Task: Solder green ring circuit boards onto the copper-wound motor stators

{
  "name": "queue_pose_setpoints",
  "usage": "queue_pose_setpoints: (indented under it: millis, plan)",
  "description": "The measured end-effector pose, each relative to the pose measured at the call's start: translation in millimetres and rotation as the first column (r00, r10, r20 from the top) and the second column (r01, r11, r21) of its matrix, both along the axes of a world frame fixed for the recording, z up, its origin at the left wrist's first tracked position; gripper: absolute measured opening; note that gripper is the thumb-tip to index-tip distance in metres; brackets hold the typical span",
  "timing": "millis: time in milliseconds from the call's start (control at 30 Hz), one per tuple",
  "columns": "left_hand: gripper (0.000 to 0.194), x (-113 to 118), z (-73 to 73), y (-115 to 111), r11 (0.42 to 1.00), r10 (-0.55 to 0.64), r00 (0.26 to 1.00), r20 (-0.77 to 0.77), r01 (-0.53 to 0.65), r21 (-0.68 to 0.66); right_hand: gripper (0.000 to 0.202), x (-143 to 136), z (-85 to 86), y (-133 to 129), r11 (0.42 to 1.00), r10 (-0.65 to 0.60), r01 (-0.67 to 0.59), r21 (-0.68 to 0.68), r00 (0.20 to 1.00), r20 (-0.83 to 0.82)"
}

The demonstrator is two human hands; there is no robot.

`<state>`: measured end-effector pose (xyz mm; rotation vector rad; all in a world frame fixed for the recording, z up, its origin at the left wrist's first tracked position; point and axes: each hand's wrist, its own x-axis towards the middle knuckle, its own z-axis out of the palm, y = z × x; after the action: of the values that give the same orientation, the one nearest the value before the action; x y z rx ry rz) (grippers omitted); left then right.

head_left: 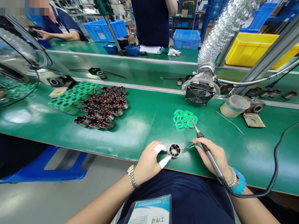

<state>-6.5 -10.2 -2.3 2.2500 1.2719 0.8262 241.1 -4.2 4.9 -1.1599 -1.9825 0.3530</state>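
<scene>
Near the front edge of the green bench, my left hand (pixel 153 160) grips a motor stator (pixel 174 150) between thumb and index finger, both wrapped in white finger covers. The stator shows copper windings inside a pale metal ring. My right hand (pixel 213 155) holds a soldering iron (pixel 211 158), its tip pointing up and away over the bench. Between that hand's fingertips is also a green ring-shaped circuit board (pixel 191 145), close to the stator's right side. Behind the iron's tip lies a loose pile of green ring boards (pixel 183 119).
Rows of stators (pixel 102 107) and stacked green boards (pixel 77 95) stand to the left. A fume extractor fan (pixel 199 93) hangs at the back, beside a round tub (pixel 234 105) and a sponge tray (pixel 254 120). The iron's cable (pixel 275 165) loops right. Two people are across the bench.
</scene>
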Motion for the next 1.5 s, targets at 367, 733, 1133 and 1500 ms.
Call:
queue_pose_setpoints:
  millis: [367,733,1133,1500]
  plan:
    - [0.013,-7,-4.9,-7,0.990,-0.033,0.997,0.065,0.041,-0.133,0.019,-2,-2.0,-3,0.998,-0.056,0.056,-0.006,0.998,-0.008]
    - [0.057,15,-3.6,7,0.990,-0.065,0.997,-0.045,0.058,-0.127,0.025,-3,0.9,-10,0.994,-0.089,0.085,-0.067,0.994,-0.067]
    - [0.051,29,-11.5,3,0.989,0.030,0.999,0.017,-0.027,-0.143,0.040,-22,13.6,-19,0.875,0.002,-0.260,-0.408,0.845,-0.535]
    - [0.041,30,-17.4,3,0.989,0.095,0.993,0.067,-0.087,-0.116,0.034,-44,4.2,-1,0.964,0.198,-0.219,-0.147,0.970,-0.144]
